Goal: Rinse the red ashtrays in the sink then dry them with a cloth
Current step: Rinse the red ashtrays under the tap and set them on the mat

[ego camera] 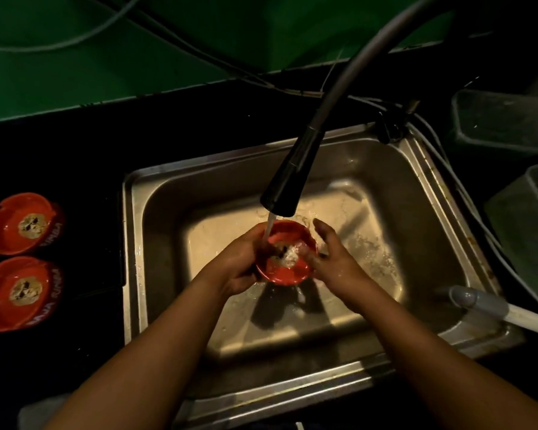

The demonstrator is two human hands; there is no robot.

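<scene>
Red ashtray [280, 277] held over the basin of a steel sink [131, 243], under a thin stream of water [269, 226] running from a black faucet head [289, 178]; the water strikes the bowl's middle, where dark bits and froth show; the left hand [238, 263] grips the ashtray's left side, fingers curled round the rim and under the base; the right hand [336, 263] lies against the right rim, several fingers bent over it into the bowl and one digit raised straight above; two more red ashtrays, a farther ashtray [8, 226] and a nearer ashtray [0, 301], sit just beside each other on the dark surface [75, 150] left of the sink, each with a pale patch of ash in its middle; clear plastic containers [503, 122] stand on the right, and a grey pipe [485, 302] reaches over the sink's right edge
</scene>
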